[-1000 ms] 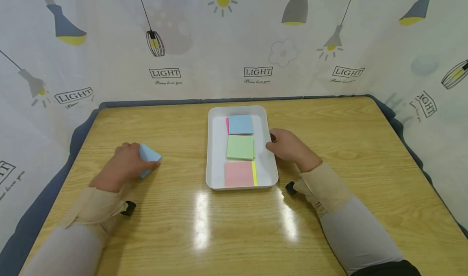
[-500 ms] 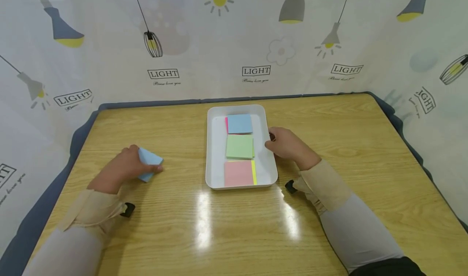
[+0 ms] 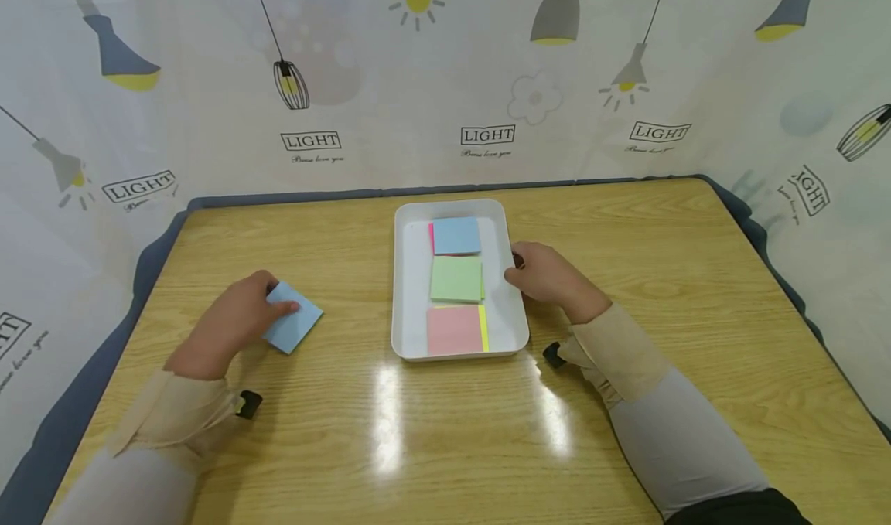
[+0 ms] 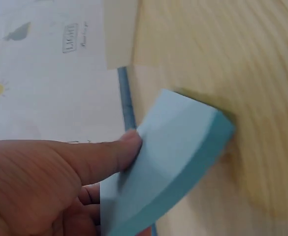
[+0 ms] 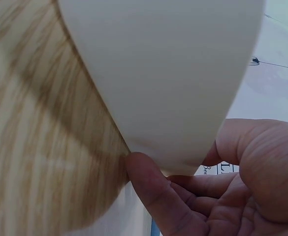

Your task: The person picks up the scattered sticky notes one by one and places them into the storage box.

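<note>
- Left hand (image 3: 233, 325) pinches a blue sticky note pad (image 3: 293, 327), thumb on top and the other fingers curled under its near edge
- Blue sticky note pad lies nearly flat on the wooden table (image 3: 626, 293), left of the white tray (image 3: 406, 277) and apart from it; the wrist view shows its far corner down on the wood while the side by the thumb (image 4: 102, 157) may sit a little higher
- Right hand (image 3: 550, 276) has its fingers curled round the right wall of the white tray, and they touch that wall
- Inside the white tray three more pads sit in a row: a blue pad (image 3: 456, 235) at the far end, a green pad (image 3: 456, 278) in the middle and a pink pad (image 3: 455, 330) closest to the person
- What could go wrong: the thumb holds only the top sheets, so I think a sheet could peel up or bend if the hand pulls
- The tabletop is shiny, so the pad could slide away if it gets a push from the side
- The white tray looks light, so a bump from the right hand could shove it and shake the row of pads crooked
- Writing: the curtain (image 3: 209, 84) behind the table says "LIGHT" in little boxes many times, with tiny curly words below that are too small to read
- No words can be seen on the pads or on the tray
</note>
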Tool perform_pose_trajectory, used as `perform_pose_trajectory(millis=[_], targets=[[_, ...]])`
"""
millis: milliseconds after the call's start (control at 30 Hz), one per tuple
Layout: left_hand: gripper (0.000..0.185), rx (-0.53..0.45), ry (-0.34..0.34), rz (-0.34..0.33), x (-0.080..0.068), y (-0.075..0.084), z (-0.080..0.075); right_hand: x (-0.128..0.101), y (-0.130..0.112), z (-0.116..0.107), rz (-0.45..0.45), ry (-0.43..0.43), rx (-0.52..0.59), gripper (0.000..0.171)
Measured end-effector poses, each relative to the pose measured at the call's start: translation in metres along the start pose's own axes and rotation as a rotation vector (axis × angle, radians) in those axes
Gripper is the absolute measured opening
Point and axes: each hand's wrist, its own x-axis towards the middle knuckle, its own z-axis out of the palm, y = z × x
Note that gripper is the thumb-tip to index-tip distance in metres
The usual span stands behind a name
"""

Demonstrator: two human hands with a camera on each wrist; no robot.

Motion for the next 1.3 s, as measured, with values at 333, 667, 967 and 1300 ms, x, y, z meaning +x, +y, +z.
perform_pose_trajectory(millis=[333, 667, 967, 1300], targets=[[0.048, -0.044, 0.087, 0.132, -0.026, 0.048, -0.015, 0.000, 0.001, 0.000, -0.001, 0.006, -0.004, 0.016], [0.046, -0.228, 0.147, 0.188, -0.040, 0.100, -0.018, 0.001, 0.001, 0.001, -0.002, 0.007, -0.017, 0.017], [0.033, -0.484, 0.155, 0.197, -0.021, 0.137, 0.006, 0.001, 0.002, 0.000, 0.008, 0.006, -0.011, 0.020], [0.031, -0.670, 0.006, 0.179, 0.000, 0.162, 0.057, 0.001, 0.001, 0.000, -0.008, 0.005, -0.013, 0.025]])
